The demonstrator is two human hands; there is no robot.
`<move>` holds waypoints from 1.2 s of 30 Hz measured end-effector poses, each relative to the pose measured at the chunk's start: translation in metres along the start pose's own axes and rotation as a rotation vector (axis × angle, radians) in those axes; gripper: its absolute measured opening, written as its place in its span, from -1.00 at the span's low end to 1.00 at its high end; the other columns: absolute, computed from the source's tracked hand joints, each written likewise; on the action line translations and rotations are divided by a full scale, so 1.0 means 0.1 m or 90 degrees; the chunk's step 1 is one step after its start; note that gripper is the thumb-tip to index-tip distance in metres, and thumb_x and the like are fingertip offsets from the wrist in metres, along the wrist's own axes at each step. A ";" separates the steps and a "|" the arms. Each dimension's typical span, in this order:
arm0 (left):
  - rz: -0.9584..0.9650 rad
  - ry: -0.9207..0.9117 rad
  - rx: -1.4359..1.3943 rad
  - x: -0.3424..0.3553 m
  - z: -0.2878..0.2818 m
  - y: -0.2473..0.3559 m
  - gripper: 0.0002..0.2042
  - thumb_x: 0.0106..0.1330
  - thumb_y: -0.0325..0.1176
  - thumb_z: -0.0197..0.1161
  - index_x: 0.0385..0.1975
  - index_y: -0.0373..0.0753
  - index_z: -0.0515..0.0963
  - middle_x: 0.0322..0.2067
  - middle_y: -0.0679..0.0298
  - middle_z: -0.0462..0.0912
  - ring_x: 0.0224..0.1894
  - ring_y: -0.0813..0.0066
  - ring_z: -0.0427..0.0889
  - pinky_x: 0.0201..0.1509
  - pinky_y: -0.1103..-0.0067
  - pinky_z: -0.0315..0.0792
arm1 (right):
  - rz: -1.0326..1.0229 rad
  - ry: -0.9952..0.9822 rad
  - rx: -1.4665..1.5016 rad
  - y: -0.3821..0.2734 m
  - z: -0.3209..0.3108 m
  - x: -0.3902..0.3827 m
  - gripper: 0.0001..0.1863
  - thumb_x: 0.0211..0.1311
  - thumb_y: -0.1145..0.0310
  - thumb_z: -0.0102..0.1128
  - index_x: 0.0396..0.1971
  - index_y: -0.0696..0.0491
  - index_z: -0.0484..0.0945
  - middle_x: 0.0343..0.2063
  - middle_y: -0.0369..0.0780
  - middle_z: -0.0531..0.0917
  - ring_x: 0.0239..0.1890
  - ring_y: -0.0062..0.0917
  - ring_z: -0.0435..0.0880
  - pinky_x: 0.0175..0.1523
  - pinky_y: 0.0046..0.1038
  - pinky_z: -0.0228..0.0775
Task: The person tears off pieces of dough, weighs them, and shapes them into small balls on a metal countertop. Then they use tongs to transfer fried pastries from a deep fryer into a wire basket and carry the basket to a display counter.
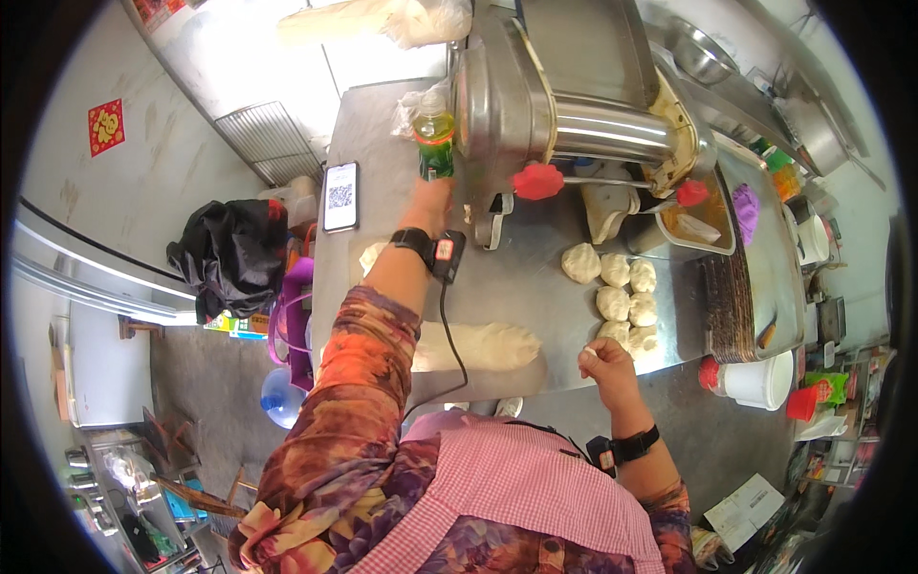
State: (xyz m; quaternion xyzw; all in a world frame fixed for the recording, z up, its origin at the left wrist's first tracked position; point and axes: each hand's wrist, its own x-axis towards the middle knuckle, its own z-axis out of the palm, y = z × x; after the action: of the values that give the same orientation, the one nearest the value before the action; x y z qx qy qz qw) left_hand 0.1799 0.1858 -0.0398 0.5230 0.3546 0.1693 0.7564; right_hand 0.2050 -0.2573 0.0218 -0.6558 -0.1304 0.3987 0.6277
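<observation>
My left hand (pixel 433 198) reaches forward over the steel table and closes round the lower part of a green plastic bottle (pixel 436 143); its fingers are largely hidden. My right hand (pixel 610 369) is curled with the fingertips pinched together near the table's front edge. A small whitish bit shows at those fingertips, too small to make out. Just beyond it sit several round dough balls (pixel 613 303) in a cluster. A long, thick roll of dough (pixel 483 346) lies along the near edge, partly behind my left arm. Another pale dough piece (pixel 373 256) shows beside my left forearm.
A steel roller machine (pixel 612 126) with red knobs stands at the back. Left of the bottle lies a phone (pixel 340 196). A rectangular metal pan (pixel 684 234) and stacked brown trays (pixel 731 306) are to the right. A cable (pixel 445 330) hangs from my left wrist.
</observation>
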 end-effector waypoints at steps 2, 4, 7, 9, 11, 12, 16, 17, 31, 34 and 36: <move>0.055 0.016 0.008 -0.33 0.17 -0.13 -0.70 0.16 -0.48 0.12 -0.08 -0.30 0.36 -0.26 0.15 0.53 -0.24 0.36 0.52 -0.25 0.48 0.45 | 0.028 0.000 0.027 -0.04 0.03 0.05 -0.85 0.18 0.44 0.23 -0.29 0.13 0.50 -0.44 -0.27 0.62 -0.43 -0.62 0.58 -0.29 -0.60 0.44; 0.170 0.017 0.087 -0.75 0.47 -0.34 -0.66 0.15 -0.42 0.15 -0.07 -0.37 0.44 -0.30 0.17 0.57 -0.31 0.34 0.56 -0.22 0.49 0.45 | 0.048 -0.023 0.068 -0.09 0.09 0.12 -0.83 0.21 0.42 0.17 -0.23 0.14 0.50 -0.38 -0.24 0.64 -0.35 -0.57 0.61 -0.22 -0.56 0.47; 0.363 0.042 0.296 -1.50 0.49 -0.62 -0.53 0.18 -0.35 0.17 0.10 -0.38 0.37 -0.10 0.02 0.57 -0.04 0.26 0.56 0.07 0.46 0.42 | 0.059 -0.095 0.098 -0.16 0.22 0.23 -0.78 0.25 0.44 0.10 -0.14 0.18 0.49 -0.28 -0.20 0.64 -0.23 -0.52 0.63 -0.11 -0.51 0.50; 0.250 -0.100 0.307 -1.84 0.32 -0.61 -0.54 0.21 -0.34 0.18 0.11 -0.36 0.37 -0.03 0.04 0.54 0.06 0.28 0.51 0.14 0.47 0.38 | 0.069 -0.116 0.059 -0.18 0.36 0.30 -0.78 0.26 0.44 0.09 -0.14 0.18 0.49 -0.27 -0.20 0.64 -0.23 -0.53 0.63 -0.10 -0.51 0.50; 0.041 -0.291 0.249 -2.12 0.17 -0.53 -0.55 0.24 -0.39 0.18 0.14 -0.33 0.35 0.04 0.13 0.51 0.11 0.36 0.47 0.14 0.50 0.38 | 0.075 -0.140 0.030 -0.17 0.51 0.35 -0.79 0.26 0.44 0.09 -0.13 0.18 0.49 -0.27 -0.20 0.64 -0.22 -0.53 0.63 -0.08 -0.51 0.50; 0.025 -0.327 0.289 -2.22 0.11 -0.47 -0.59 0.26 -0.39 0.17 0.11 -0.33 0.37 0.01 0.15 0.53 0.08 0.38 0.49 0.12 0.51 0.39 | 0.076 -0.155 0.020 -0.17 0.57 0.38 -0.79 0.27 0.45 0.09 -0.13 0.18 0.49 -0.26 -0.20 0.64 -0.22 -0.53 0.63 -0.07 -0.51 0.50; 0.071 -0.345 0.347 -2.44 -0.18 -0.24 -0.70 0.32 -0.39 0.15 0.01 -0.34 0.46 -0.12 0.22 0.60 -0.03 0.46 0.55 0.07 0.54 0.41 | 0.063 -0.216 -0.004 -0.14 0.73 0.45 -0.77 0.27 0.46 0.08 -0.11 0.19 0.49 -0.25 -0.19 0.64 -0.23 -0.53 0.63 -0.05 -0.50 0.50; 0.110 -0.317 0.337 -2.42 -0.29 -0.19 -0.72 0.33 -0.38 0.14 -0.02 -0.34 0.48 -0.16 0.23 0.61 -0.05 0.49 0.55 0.06 0.55 0.41 | 0.072 -0.206 -0.006 -0.14 0.74 0.46 -0.76 0.26 0.47 0.09 -0.09 0.19 0.49 -0.24 -0.19 0.64 -0.23 -0.52 0.63 -0.05 -0.50 0.50; 0.091 0.311 0.920 -1.80 -0.72 -0.12 -0.55 0.13 -0.19 0.29 -0.03 -0.32 0.46 0.01 -0.07 0.44 0.17 0.01 0.36 0.25 0.31 0.24 | 0.029 -0.200 -0.041 -0.16 0.74 0.37 -0.78 0.28 0.44 0.11 -0.11 0.18 0.51 -0.29 -0.27 0.63 -0.24 -0.63 0.59 -0.09 -0.57 0.46; 0.180 0.223 0.720 -1.90 -0.58 -0.22 -0.58 0.12 -0.27 0.33 -0.04 -0.25 0.43 -0.03 0.04 0.47 0.08 0.10 0.43 0.18 0.34 0.31 | -0.041 -0.160 -0.143 -0.21 0.76 0.40 -0.78 0.23 0.43 0.18 -0.13 0.14 0.55 -0.31 -0.29 0.63 -0.30 -0.68 0.56 -0.16 -0.61 0.43; 0.159 0.086 0.462 -1.97 -0.43 -0.25 -0.56 0.13 -0.32 0.33 0.00 -0.21 0.38 -0.04 0.15 0.47 0.03 0.23 0.46 0.11 0.41 0.35 | -0.106 -0.137 -0.180 -0.27 0.78 0.42 -0.79 0.22 0.42 0.21 -0.16 0.13 0.57 -0.33 -0.32 0.62 -0.33 -0.71 0.55 -0.20 -0.63 0.42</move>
State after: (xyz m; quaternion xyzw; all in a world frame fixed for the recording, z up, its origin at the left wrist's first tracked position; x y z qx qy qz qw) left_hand 0.0098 0.0811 -0.0002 0.7831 0.3742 0.1576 0.4710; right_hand 0.1874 -0.1676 0.0397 -0.6779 -0.3051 0.3913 0.5424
